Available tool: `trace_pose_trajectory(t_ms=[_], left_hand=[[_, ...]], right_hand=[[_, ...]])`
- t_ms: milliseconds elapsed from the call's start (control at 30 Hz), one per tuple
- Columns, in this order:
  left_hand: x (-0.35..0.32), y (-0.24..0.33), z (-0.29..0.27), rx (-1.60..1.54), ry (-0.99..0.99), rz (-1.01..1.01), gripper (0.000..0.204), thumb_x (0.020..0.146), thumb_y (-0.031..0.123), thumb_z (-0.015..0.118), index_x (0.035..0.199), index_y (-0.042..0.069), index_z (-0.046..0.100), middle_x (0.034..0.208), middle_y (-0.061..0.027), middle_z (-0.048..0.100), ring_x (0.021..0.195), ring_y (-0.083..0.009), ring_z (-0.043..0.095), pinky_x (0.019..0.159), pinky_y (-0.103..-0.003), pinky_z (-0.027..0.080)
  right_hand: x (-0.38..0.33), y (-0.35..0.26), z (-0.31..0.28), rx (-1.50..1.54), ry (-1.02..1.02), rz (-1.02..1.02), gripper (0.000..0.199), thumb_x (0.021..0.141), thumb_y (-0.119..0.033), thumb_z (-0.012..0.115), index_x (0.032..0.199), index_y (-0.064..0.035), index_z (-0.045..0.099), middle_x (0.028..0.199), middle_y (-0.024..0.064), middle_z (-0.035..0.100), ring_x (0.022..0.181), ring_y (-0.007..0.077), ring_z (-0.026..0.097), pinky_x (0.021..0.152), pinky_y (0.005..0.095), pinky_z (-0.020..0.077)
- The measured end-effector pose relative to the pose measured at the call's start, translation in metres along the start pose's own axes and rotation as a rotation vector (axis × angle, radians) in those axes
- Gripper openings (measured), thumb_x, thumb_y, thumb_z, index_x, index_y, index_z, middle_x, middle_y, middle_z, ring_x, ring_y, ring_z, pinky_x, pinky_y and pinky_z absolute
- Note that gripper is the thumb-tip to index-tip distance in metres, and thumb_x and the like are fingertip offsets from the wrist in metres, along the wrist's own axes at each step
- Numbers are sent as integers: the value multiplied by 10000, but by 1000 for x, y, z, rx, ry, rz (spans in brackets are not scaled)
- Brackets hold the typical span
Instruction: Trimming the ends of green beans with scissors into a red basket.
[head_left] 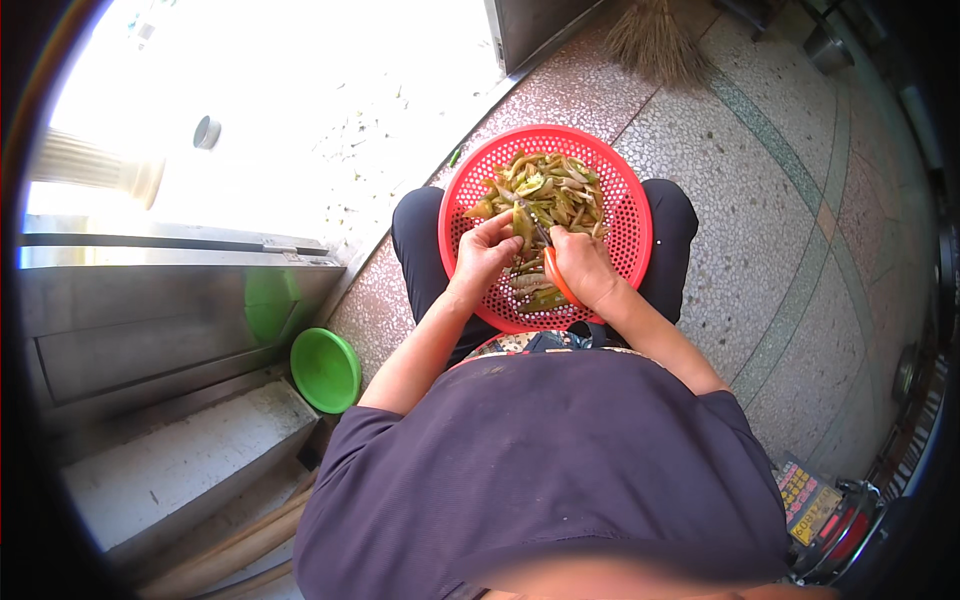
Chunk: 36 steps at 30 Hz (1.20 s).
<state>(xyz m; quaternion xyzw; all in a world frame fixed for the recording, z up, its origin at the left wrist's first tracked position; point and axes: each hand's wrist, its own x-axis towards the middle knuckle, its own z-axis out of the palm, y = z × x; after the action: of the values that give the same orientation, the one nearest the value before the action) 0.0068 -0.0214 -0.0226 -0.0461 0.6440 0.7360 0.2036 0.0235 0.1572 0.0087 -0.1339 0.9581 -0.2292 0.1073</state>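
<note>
A round red plastic colander [628,215] rests on my lap between my knees. In it lies a heap of cut green and yellowish peppers [562,185], some split open. My left hand [485,252] pinches one pepper [522,222] upright above the heap. My right hand [584,264] is closed around orange-handled scissors [556,272]. Their dark blades [543,233] point away from me, right beside the held pepper. Whether the blades touch it I cannot make out. Part of the handles is hidden in my right palm.
A green plastic bowl [326,372] stands on the floor to my left, beside a metal-faced ledge [180,325]. A straw broom [655,48] lies ahead on the speckled floor [740,240]. Past the doorway, scraps are scattered in bright light. Wooden poles [225,555] lie at the lower left.
</note>
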Motion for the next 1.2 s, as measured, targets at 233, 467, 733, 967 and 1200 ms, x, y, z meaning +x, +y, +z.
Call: trace_pose_trajectory(t_ms=[233,467,733,967,1200], left_hand=[[7,6,-6,-293,-7,83,459,858,-29,534,1304,21,436,1009,-103,624,860,-168,633,712,-265,529],[4,7,6,-340,131,154,393,837,-47,542,1210,-10,423,995,-103,590,839,-163,618,681,-272,550],[2,13,4,-306,94,57,238,842,-13,573,1070,-8,505,926,-106,639,763,-152,635,656,-265,547],[11,18,-11,-163,-103,28,427,821,-28,572,1235,-51,471,852,-76,627,698,-133,615,649,-248,524],[12,14,0,-95,-25,109,599,833,25,618,1341,-28,305,843,-72,598,699,-157,627,676,-257,519]], right_hand=[[-6,3,4,-131,56,7,230,814,-192,536,969,-24,519,850,179,623,846,319,629,742,445,479],[-10,-7,1,-202,128,-56,255,819,-175,511,1030,-31,518,892,150,589,872,302,592,783,450,400],[-8,-8,0,-177,94,-27,205,816,-178,515,944,-18,530,799,165,621,760,299,643,717,446,462],[-9,2,-4,-159,51,-97,151,832,-138,482,917,-26,535,738,181,643,703,317,668,623,420,526],[-3,2,3,-40,80,-25,164,844,-128,450,916,-9,536,714,198,645,699,350,663,620,446,522]])
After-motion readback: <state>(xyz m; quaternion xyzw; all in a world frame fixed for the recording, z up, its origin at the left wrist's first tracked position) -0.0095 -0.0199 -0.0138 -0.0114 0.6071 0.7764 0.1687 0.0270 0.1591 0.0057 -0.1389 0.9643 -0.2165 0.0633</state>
